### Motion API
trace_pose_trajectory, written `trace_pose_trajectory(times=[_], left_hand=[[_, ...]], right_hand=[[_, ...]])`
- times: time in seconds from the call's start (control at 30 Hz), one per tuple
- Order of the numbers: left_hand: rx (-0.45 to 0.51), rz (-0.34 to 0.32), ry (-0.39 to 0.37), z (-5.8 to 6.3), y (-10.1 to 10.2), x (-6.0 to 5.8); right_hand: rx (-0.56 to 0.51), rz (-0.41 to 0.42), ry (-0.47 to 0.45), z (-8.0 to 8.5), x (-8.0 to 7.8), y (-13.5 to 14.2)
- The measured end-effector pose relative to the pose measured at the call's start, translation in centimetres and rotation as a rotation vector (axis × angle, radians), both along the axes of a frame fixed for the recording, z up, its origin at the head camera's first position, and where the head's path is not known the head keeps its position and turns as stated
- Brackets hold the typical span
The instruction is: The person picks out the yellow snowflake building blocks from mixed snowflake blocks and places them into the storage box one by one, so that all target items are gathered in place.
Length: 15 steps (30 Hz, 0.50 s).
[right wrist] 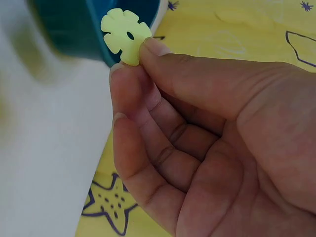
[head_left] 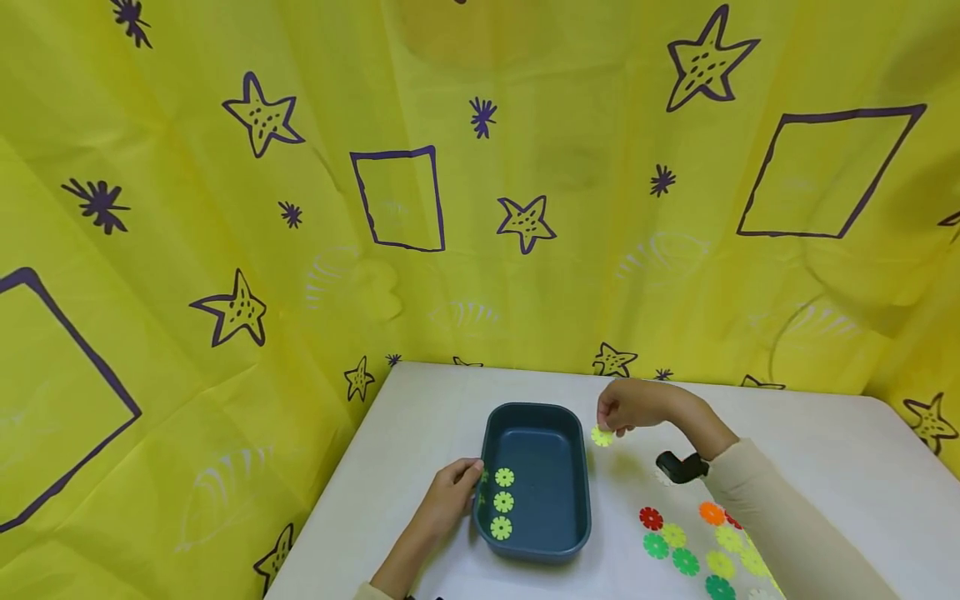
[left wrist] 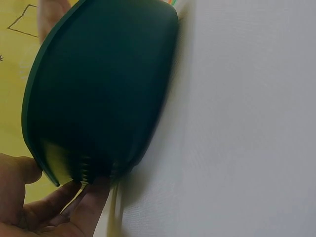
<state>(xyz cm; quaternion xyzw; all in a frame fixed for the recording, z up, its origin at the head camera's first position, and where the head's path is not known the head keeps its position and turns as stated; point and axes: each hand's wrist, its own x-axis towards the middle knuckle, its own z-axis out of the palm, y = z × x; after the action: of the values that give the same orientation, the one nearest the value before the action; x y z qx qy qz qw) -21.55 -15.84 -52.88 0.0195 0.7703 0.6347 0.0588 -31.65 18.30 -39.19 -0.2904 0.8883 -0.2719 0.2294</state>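
Observation:
A yellow notched disc (right wrist: pixel 126 37) is pinched between the thumb and fingertips of my right hand (head_left: pixel 633 406), just right of the bin's far right corner. My left hand (head_left: pixel 450 497) grips the left wall of a dark blue-green plastic bin (head_left: pixel 543 537), thumb at the rim and fingers against the outside. In the left wrist view the bin's outer wall (left wrist: pixel 103 89) fills much of the picture. Down the left side inside the bin, three yellow-green discs (head_left: pixel 503 502) lie in a row.
Loose discs lie on the white table (head_left: pixel 420 417) right of the bin: a red disc (head_left: pixel 651 518), an orange disc (head_left: pixel 712 512), a green disc (head_left: pixel 686 561) and several yellow ones, some hidden under the right sleeve (head_left: pixel 787 517). A yellow patterned cloth (head_left: pixel 465 275) hangs behind.

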Motion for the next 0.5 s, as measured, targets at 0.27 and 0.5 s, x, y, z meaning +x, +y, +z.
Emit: trace_pose_trajectory(times=[0.27, 0.5], left_hand=[[0.005, -0.007, 0.001, -0.3, 0.0, -0.1], [0.002, -0.003, 0.007, -0.3, 0.0, -0.1]], right_hand=[[0.039, 0.058, -0.04, -0.3, -2.0, -4.5], [0.124, 0.104, -0.073, -0.9, -3.3, -7.7]])
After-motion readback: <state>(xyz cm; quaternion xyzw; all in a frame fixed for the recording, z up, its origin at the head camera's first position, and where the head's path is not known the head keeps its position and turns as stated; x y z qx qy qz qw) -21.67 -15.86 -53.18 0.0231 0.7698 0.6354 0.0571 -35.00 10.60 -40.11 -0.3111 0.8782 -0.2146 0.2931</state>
